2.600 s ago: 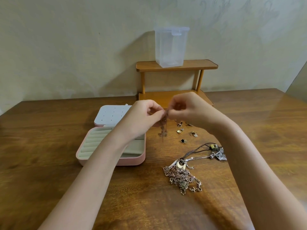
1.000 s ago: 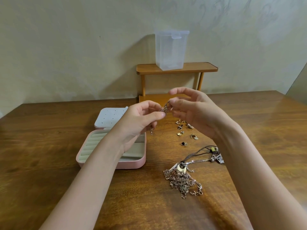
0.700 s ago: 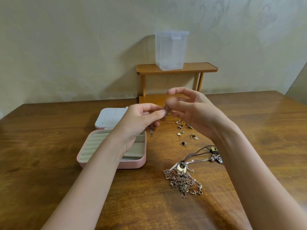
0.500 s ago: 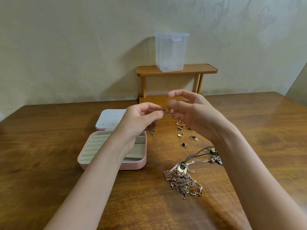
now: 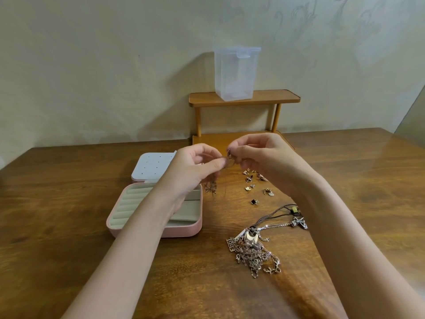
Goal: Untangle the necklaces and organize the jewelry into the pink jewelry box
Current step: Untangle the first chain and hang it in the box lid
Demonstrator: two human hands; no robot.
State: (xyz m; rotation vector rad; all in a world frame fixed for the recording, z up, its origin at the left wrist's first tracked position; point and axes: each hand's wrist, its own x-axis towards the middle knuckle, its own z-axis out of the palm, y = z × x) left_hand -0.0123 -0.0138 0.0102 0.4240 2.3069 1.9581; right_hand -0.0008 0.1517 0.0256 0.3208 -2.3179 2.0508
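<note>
We pinch a chain (image 5: 226, 160) between our left hand (image 5: 195, 169) and right hand (image 5: 264, 157), fingers clamped on it. Its end dangles beside the open box (image 5: 184, 231).

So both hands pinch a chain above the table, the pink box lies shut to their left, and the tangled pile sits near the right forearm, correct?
Not quite: the head view shows the pink box open, its ring rolls visible. The rest stands.

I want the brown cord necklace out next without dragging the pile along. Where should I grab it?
Pinch the brown cord necklace at its free loop on the far right, from above; its near end runs into the tangled pile.
</note>
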